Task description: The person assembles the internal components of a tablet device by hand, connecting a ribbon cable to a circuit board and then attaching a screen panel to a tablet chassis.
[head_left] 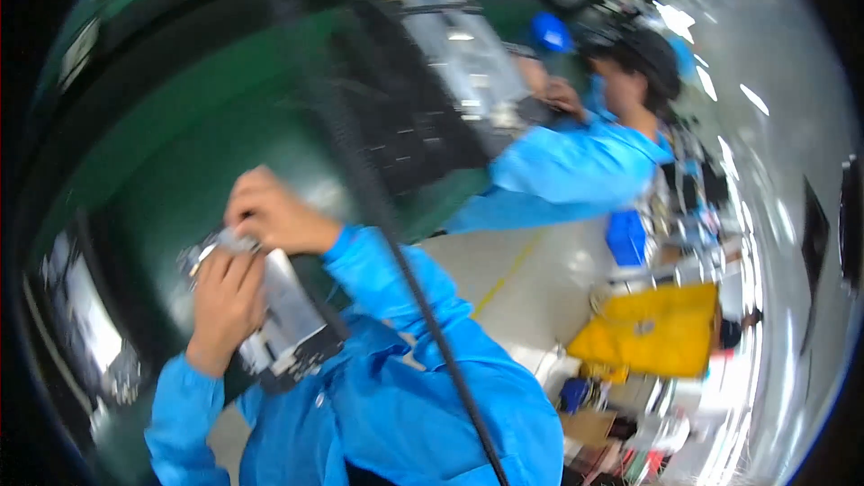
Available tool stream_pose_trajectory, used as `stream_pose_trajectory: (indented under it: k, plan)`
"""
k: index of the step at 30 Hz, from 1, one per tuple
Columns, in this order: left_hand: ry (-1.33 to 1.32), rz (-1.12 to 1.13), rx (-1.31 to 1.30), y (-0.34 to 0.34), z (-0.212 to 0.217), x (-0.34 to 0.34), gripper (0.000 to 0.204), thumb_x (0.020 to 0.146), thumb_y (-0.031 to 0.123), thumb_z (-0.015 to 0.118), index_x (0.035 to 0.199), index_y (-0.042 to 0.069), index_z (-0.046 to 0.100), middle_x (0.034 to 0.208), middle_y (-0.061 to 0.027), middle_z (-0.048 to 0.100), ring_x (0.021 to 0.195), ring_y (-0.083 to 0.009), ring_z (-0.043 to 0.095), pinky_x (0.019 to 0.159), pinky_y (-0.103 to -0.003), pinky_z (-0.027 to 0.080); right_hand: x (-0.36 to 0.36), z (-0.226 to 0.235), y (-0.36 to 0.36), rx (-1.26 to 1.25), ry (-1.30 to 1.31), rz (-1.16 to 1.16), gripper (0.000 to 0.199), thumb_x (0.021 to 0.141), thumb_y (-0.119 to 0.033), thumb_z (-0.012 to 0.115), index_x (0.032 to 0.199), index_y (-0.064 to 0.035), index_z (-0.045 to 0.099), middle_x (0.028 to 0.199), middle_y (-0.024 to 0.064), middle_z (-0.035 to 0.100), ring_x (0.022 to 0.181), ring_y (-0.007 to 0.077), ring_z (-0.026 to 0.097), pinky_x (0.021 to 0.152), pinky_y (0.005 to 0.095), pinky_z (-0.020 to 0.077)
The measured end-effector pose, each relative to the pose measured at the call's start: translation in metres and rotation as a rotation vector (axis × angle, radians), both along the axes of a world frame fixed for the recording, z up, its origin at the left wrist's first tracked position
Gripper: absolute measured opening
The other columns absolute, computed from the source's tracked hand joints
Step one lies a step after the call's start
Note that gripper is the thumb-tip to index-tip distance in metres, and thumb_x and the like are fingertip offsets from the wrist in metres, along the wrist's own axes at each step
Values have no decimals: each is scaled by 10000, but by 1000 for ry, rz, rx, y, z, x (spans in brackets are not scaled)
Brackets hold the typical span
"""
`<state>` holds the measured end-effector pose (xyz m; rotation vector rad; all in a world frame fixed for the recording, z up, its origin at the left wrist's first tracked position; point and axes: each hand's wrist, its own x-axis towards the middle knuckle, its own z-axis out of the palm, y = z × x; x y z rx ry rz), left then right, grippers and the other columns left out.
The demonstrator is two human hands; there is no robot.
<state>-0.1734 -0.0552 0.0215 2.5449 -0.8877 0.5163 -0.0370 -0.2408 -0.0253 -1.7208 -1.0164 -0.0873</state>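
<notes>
— What's in the person's hands, there on the left?

— A flat metal-cased module, grey with a dark edge, held up against the blue jacket, above the green desk. The left hand lies across its face, fingers closed over it; the right hand pinches the top end, fingers curled tight.

— Heavy?

— Stiff and fairly light, I'd judge. Smooth metal, likely slippery, with an edge that looks delicate. Best gripped by the long sides.

— And on the right?

— A co-worker's sleeve, and further right a yellow bin.
</notes>
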Motion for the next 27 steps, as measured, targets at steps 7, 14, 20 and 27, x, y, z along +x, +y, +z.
stream_pose_trajectory:
  k: [7,14,20,27]
  plan:
    - [58,7,-138,0,3,-6,264,808,-39,684,1069,-71,706,1153,-246,681,1102,-475,636,963,-580,531,-12,10,7,-37,91,6,154,893,-213,794,884,-79,719,1014,99,636,1033,330,555,919,466,456]
    - [86,19,-132,1,1,7,232,862,-77,654,1091,-87,692,1167,-244,672,1090,-474,626,980,-565,523,0,8,-1,-45,158,39,120,900,-113,788,945,-30,714,965,93,628,1027,312,549,905,447,473]
    - [88,62,-112,13,6,-11,366,857,-59,667,1213,-72,752,1218,-252,706,1166,-491,645,1040,-567,526,-13,17,-9,71,331,163,96,906,-113,796,953,-55,735,915,71,727,971,256,628,869,418,524]
    - [62,-8,-221,-8,2,13,374,781,8,733,1151,2,794,1105,-162,734,1029,-387,699,925,-501,569,-13,29,-53,-20,430,121,86,960,-44,708,910,-39,638,1031,88,711,1185,275,648,1011,418,547]
